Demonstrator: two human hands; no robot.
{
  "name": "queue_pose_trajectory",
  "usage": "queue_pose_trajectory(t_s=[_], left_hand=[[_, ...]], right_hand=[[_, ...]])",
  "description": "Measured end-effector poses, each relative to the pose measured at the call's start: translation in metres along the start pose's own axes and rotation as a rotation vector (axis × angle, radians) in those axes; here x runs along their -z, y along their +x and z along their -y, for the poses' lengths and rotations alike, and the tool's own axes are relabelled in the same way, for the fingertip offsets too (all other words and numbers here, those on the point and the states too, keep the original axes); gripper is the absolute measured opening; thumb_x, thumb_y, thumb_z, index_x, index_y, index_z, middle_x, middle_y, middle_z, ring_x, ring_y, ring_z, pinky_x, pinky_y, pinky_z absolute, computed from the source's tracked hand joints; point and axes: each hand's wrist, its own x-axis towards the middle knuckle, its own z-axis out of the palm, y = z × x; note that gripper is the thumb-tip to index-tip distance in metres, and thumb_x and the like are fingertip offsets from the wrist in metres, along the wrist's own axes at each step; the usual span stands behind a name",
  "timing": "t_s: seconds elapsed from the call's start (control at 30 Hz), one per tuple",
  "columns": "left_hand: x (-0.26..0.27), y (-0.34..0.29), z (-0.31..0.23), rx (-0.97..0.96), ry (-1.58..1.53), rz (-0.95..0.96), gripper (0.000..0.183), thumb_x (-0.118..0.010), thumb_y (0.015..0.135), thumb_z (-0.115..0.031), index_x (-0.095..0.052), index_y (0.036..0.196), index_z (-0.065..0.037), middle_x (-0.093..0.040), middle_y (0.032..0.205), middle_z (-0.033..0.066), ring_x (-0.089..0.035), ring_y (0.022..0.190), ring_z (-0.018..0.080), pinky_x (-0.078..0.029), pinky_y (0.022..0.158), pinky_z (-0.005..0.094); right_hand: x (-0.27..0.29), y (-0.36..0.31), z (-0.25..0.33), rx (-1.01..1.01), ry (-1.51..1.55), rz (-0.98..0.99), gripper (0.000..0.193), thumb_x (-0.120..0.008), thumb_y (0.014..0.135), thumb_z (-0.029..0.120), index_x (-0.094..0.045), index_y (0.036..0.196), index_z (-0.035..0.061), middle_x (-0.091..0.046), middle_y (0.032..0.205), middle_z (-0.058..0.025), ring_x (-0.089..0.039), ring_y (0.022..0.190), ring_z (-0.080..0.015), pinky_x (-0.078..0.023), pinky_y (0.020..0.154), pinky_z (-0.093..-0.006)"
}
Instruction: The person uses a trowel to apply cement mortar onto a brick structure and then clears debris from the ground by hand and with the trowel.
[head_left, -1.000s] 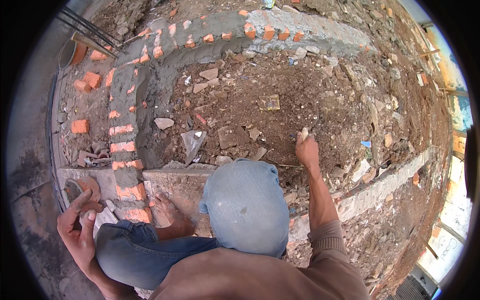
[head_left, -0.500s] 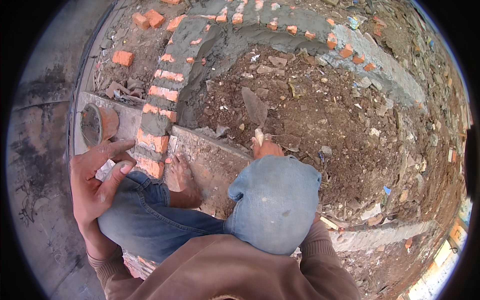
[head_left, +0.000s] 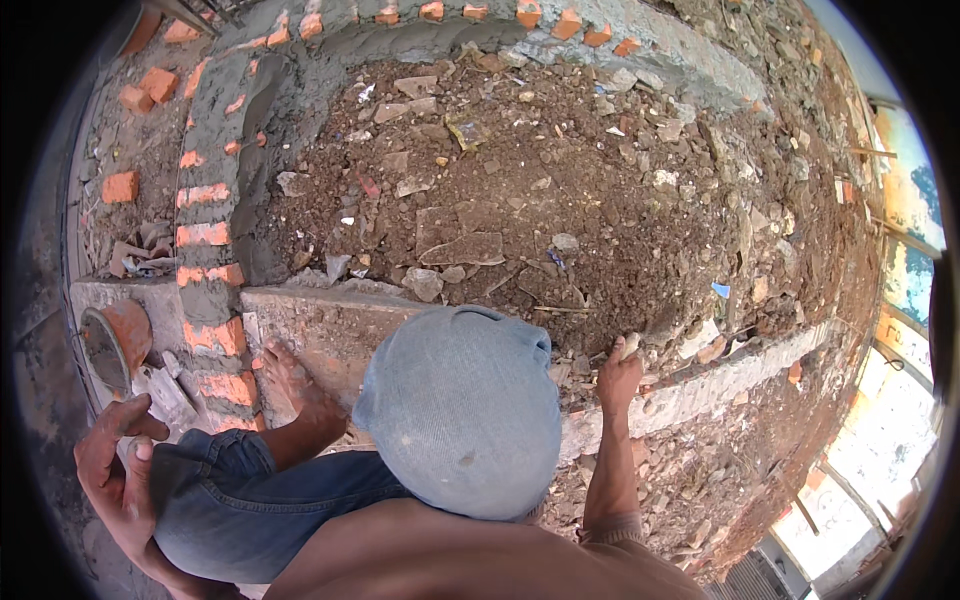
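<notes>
My right hand [head_left: 620, 376] is closed around the pale handle of a trowel [head_left: 630, 346], low over the soil beside a concrete strip. The trowel's blade hardly shows against the dark dirt. My left hand [head_left: 113, 478] is raised beside my left knee, its fingers loosely bent and apart from the thumb, with no held thing to be seen. Ahead of it stands an orange mortar bucket [head_left: 128, 330]. Close by runs a low brick wall [head_left: 206, 300] with grey mortar between and over its bricks. My bare foot [head_left: 300, 400] rests at the wall's near end.
The wall turns right along the far side, around rubble-strewn soil [head_left: 500, 200]. Loose bricks [head_left: 120, 187] lie outside it at the left. A concrete strip [head_left: 700, 385] crosses at the right. Painted panels [head_left: 905, 250] stand at the far right edge.
My right hand has moved right with the trowel, from the soil before my knee to beside the concrete strip. The view has swung right; my left hand stays raised by my knee.
</notes>
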Motion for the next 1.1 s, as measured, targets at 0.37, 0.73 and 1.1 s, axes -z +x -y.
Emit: queue_pose_trajectory(t_s=[0.37, 0.73, 1.1], left_hand=[[-0.015, 0.017, -0.024, -0.024, 0.025, 0.034, 0.034, -0.064, 0.092, -0.023, -0.066, 0.109, 0.007, -0.065, 0.074, 0.0106, -0.061, 0.07, 0.0174, -0.046, 0.071, 0.0299], [-0.022, 0.027, -0.025, -0.051, 0.058, 0.104, 0.027, -0.064, 0.092, -0.01, -0.064, 0.114, 0.006, -0.067, 0.086, 0.0121, -0.062, 0.08, 0.0178, -0.047, 0.078, 0.0311], [-0.277, 0.144, -0.063, -0.465, 0.144, 0.749, 0.049, -0.07, 0.089, -0.026, -0.055, 0.13, -0.003, -0.064, 0.118, 0.0219, -0.062, 0.11, 0.0389, -0.05, 0.093, 0.045]], right_hand=[[-0.055, -0.058, 0.198, 0.212, 0.183, 0.483, 0.052, -0.05, 0.099, 0.038, -0.051, 0.106, -0.0133, -0.064, 0.076, -0.033, -0.065, 0.075, -0.0497, -0.052, 0.067, -0.0551], [-0.014, -0.022, 0.229, 0.48, 0.204, 0.668, 0.058, -0.045, 0.101, 0.044, -0.053, 0.119, -0.0108, -0.067, 0.08, -0.0277, -0.068, 0.075, -0.0432, -0.054, 0.069, -0.0523], [0.001, -0.09, -0.071, -0.175, 0.123, -0.231, 0.052, -0.05, 0.101, 0.035, -0.056, 0.091, -0.0153, -0.058, 0.061, -0.0306, -0.06, 0.06, -0.0499, -0.044, 0.054, -0.0526]])
